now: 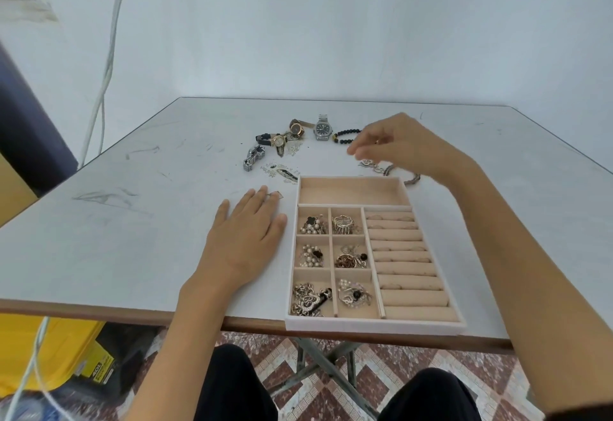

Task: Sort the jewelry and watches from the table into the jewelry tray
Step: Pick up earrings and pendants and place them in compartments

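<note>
White wall [331, 22], grey table [99, 238], patterned tile floor [331, 397].

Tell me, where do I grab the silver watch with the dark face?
Pinch the silver watch by the left and right edges of its case, coming straight down. It lies flat, face up, its band running away from and toward you, so those edges are bare. The brown watch and beads lie close, so pinch narrowly.
</note>
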Demonstrator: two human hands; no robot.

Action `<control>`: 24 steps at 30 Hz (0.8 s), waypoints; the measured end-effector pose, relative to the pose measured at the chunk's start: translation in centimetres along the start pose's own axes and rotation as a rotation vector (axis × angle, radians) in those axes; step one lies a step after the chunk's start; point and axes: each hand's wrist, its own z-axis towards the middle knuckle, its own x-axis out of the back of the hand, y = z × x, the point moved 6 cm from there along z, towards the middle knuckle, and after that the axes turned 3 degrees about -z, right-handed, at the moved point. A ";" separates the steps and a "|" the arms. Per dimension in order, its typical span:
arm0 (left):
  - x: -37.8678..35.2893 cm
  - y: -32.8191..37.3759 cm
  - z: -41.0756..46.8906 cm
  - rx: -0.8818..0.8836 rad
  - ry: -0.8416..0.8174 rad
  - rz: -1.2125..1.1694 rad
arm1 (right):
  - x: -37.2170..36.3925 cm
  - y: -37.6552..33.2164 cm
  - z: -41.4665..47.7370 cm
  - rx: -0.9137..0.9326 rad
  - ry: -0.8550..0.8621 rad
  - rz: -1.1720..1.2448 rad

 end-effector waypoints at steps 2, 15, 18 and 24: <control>0.1 0.0 0.1 0.003 0.007 -0.013 | 1.2 3.1 1.9 -0.105 0.123 -0.095; 4.8 1.0 5.0 0.069 0.134 -0.131 | -0.9 7.7 3.9 -0.237 0.134 -0.309; 4.9 3.7 8.1 -0.013 0.110 -0.159 | -1.2 8.0 4.0 -0.221 0.098 -0.239; 1.4 9.5 12.7 -0.185 -0.014 -0.016 | -0.8 8.2 3.9 -0.173 0.125 -0.187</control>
